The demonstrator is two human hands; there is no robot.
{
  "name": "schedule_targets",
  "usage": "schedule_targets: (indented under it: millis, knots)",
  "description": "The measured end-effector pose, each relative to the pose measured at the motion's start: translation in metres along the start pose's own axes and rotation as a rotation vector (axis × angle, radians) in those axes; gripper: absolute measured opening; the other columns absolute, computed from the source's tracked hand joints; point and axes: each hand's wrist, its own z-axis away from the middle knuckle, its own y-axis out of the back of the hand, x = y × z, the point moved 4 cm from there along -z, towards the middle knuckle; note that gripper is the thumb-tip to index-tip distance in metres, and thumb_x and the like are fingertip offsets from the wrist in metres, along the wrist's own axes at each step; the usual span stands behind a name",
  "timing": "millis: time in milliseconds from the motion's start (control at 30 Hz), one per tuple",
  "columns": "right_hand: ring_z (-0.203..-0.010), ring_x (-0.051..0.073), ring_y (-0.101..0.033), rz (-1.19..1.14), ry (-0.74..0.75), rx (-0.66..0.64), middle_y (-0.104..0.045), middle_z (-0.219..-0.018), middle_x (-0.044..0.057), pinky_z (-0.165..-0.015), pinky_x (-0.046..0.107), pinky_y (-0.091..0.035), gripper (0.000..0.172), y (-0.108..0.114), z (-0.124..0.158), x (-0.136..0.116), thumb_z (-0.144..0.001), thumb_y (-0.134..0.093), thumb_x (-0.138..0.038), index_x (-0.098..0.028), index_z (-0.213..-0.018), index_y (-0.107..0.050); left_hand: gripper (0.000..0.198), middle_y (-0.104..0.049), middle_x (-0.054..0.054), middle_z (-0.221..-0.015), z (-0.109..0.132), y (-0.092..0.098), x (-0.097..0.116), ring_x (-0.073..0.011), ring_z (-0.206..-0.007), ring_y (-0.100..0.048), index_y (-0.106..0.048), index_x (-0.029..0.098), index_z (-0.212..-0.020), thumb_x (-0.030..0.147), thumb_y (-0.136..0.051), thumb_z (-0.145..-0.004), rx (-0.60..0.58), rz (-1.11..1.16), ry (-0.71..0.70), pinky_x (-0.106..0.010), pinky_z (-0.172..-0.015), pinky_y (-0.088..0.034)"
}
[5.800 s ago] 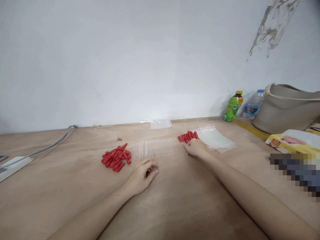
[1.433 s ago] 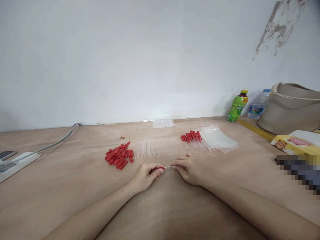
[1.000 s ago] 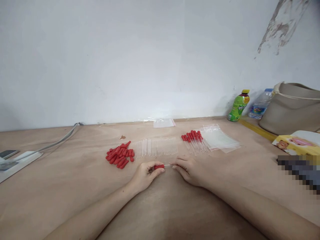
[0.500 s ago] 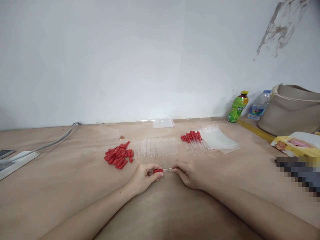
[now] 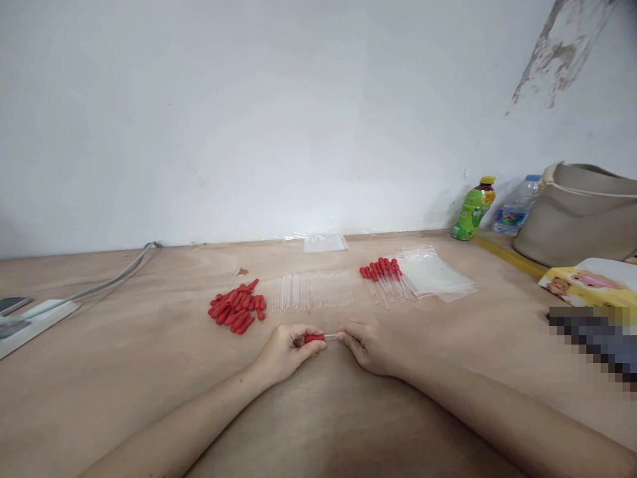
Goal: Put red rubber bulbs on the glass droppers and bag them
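Between thumb and fingers, my left hand [image 5: 291, 348] pinches a red rubber dropper bulb [image 5: 314, 338]. My right hand [image 5: 365, 345] is closed on a thin clear glass tube [image 5: 331, 337], whose left end meets the bulb's mouth; how deep it sits inside, I cannot tell. Beyond my left hand lies a heap of loose red bulbs [image 5: 236, 307]. A row of clear tubes [image 5: 308, 291] is spread side by side ahead of both hands. Farther right, several droppers [image 5: 383, 279] with red bulbs on their tubes lie together.
Clear plastic bags [image 5: 438, 275] lie beside the droppers, and another bag [image 5: 325, 243] is near the wall. At right stand a green bottle [image 5: 474, 209], a clear bottle [image 5: 515, 209], a beige bucket [image 5: 577, 216] and a yellow packet [image 5: 582, 289]. A grey cable [image 5: 114, 275] crosses the left side.
My right hand has shifted slightly left toward the bulb, so less of the tube shows between my hands. My left hand keeps its hold on the bulb.
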Motion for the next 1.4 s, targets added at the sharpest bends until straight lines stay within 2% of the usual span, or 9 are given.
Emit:
schedule_targets:
  millis: [167, 300, 433, 933, 1267, 1400]
  knots:
    - [-0.06, 0.011, -0.051, -0.042, -0.009, -0.024, -0.059, -0.068, 0.002, -0.056, 0.021, -0.036, 0.025, 0.003, 0.0, 0.0, -0.086, -0.035, -0.024, -0.017, -0.075, -0.056, 0.028, -0.063, -0.003, -0.065, -0.001, 0.002, 0.0, -0.0127, -0.057, -0.058, -0.064, 0.013, -0.087, 0.036, -0.058, -0.073, 0.013, 0.038, 0.032, -0.023, -0.057, -0.046]
    - [-0.068, 0.012, -0.052, -0.043, 0.033, 0.019, -0.059, -0.075, 0.004, -0.062, 0.023, -0.039, 0.019, 0.007, 0.002, 0.001, -0.085, -0.037, -0.023, -0.017, -0.079, -0.055, 0.026, -0.063, -0.002, -0.061, -0.001, 0.003, 0.0, -0.0123, -0.056, -0.057, -0.064, 0.014, -0.084, 0.035, -0.061, -0.071, 0.011, 0.065, 0.065, -0.022, -0.055, -0.046]
    - [-0.069, 0.013, -0.051, -0.036, 0.086, 0.039, -0.058, -0.074, 0.003, -0.063, 0.023, -0.04, 0.017, 0.009, 0.002, 0.002, -0.085, -0.038, -0.021, -0.017, -0.077, -0.052, 0.021, -0.062, -0.001, -0.062, 0.0, 0.002, -0.001, -0.0114, -0.056, -0.057, -0.063, 0.013, -0.081, 0.031, -0.06, -0.072, 0.007, 0.127, 0.087, -0.023, -0.057, -0.047]
    - [-0.059, 0.012, -0.041, 0.144, 0.27, 0.112, -0.051, -0.063, 0.002, -0.059, 0.023, -0.033, 0.025, 0.007, 0.006, 0.001, -0.087, -0.033, -0.02, -0.017, -0.068, -0.049, 0.025, -0.062, -0.001, -0.061, 0.0, 0.001, 0.002, -0.0103, -0.054, -0.058, -0.06, 0.01, -0.08, 0.034, -0.061, -0.071, -0.031, 0.22, 0.161, -0.023, -0.056, -0.048]
    - [-0.065, 0.013, -0.047, 0.305, 0.447, 0.126, -0.055, -0.072, 0.004, -0.072, 0.028, -0.034, 0.024, 0.005, 0.012, 0.003, -0.086, -0.028, -0.011, -0.016, -0.09, -0.051, 0.029, -0.06, -0.002, -0.061, 0.001, 0.001, 0.003, -0.01, -0.051, -0.057, -0.059, 0.009, -0.077, 0.037, -0.062, -0.07, -0.047, 0.267, 0.17, -0.023, -0.052, -0.048]
    - [-0.061, 0.012, -0.047, 0.372, 0.542, 0.171, -0.056, -0.071, 0.004, -0.068, 0.027, -0.034, 0.025, 0.01, 0.012, -0.001, -0.086, -0.027, -0.009, -0.014, -0.092, -0.051, 0.03, -0.06, -0.002, -0.061, 0.0, 0.001, 0.005, -0.0099, -0.05, -0.057, -0.058, 0.009, -0.075, 0.038, -0.063, -0.068, -0.06, 0.301, 0.174, -0.024, -0.051, -0.048]
